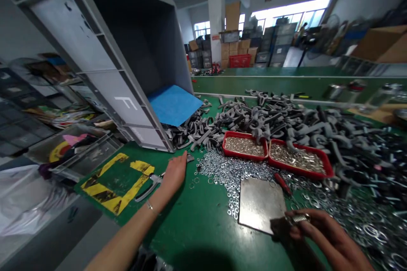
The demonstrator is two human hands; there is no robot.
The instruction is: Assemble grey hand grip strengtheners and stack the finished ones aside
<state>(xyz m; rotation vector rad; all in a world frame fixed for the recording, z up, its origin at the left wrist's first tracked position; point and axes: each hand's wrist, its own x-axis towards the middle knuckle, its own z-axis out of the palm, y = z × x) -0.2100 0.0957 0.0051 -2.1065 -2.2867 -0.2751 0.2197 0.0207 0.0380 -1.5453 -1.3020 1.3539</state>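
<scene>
My left hand (174,172) is over the green table, its fingers drawn together at a small grey part (190,158) that is mostly hidden by the fingertips. Beside my left wrist lies a grey-handled, plier-like tool (154,185), partly over a yellow-and-black tape square (110,201). At the lower right, my right hand (324,235) pinches a shiny, ribbed metal piece like a coil spring (299,219) between thumb and fingers. A flat metal plate (261,204) lies just left of it, with a red-handled tool (282,183) at its upper right corner.
Loose metal rings (219,173) spread across the table's middle. Two red trays (244,156) of small metal parts stand behind them, backed by a heap of grey handles (263,114). A large grey crate (127,93), tipped on its side with a blue sheet (174,105), stands at left.
</scene>
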